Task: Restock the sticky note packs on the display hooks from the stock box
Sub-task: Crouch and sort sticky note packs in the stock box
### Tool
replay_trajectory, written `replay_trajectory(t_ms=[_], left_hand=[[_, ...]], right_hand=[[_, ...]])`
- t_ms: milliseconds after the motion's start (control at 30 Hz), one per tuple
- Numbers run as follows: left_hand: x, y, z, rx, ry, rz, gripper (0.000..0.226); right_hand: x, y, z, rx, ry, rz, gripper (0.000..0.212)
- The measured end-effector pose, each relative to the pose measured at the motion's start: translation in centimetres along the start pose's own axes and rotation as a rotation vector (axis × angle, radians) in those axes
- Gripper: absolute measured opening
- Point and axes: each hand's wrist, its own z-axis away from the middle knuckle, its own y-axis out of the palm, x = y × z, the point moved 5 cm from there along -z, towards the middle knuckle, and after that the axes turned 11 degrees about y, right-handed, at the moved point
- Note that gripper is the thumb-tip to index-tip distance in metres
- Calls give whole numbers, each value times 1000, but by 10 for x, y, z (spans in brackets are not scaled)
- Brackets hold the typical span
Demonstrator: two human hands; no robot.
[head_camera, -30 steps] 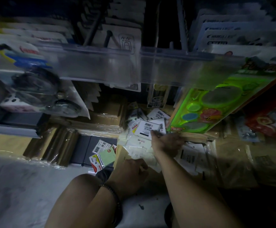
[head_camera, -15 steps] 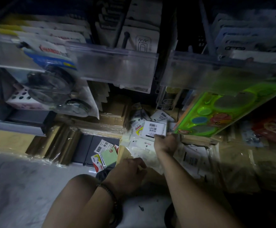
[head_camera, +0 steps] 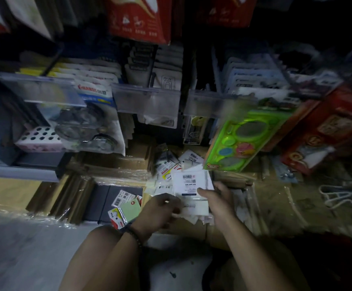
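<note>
Pinching a flat white sticky note pack (head_camera: 188, 183) by its lower right corner, your right hand (head_camera: 218, 199) holds it barcode side up just over the stock box (head_camera: 191, 228). Your left hand (head_camera: 160, 211), with a beaded bracelet (head_camera: 136, 239) at the wrist, curls its fingers on the pile of packs (head_camera: 196, 207) at the near edge of the box. Against half a second ago, both hands keep the same holds, but your view has tipped upward, so glossy red cartons (head_camera: 138, 17) now show along the top. More loose packs (head_camera: 166, 164), slick in clear film, lie heaped in the far part of the brown cardboard box. Left of it, a pale green square pack (head_camera: 130, 208) rests on a dark flat surface. Above, a clear plastic price strip (head_camera: 147, 100) fronts the display hooks (head_camera: 153, 77), hung with rows of white carded goods, and a bright green blister pack (head_camera: 241, 139) with round wells leans at the right.
</note>
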Motion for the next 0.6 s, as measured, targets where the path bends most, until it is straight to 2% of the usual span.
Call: replay_trajectory(t_ms=[133,200,267,333,400,500,600], left_hand=[[-13,21,23,61,-205,476,66],[-18,30,34,132,-267,622,91],[-23,34,46,175,-280,720,104],[-30,33,57,167,-240,762,91],[-35,34,66,149,-173,745,61],[-38,31,75,124,-35,728,63],[-46,31,94,157,68,660,61]], right_hand=[[-10,-23,67,-15,-176,-22,27],[-13,-30,89,16,-324,94,26],[-9,-35,101,73,-443,211,32],[-2,-40,114,89,-558,300,34],[0,-45,128,69,-644,382,35],[-5,-57,149,46,-669,422,43],[-8,-72,164,48,-598,301,32]])
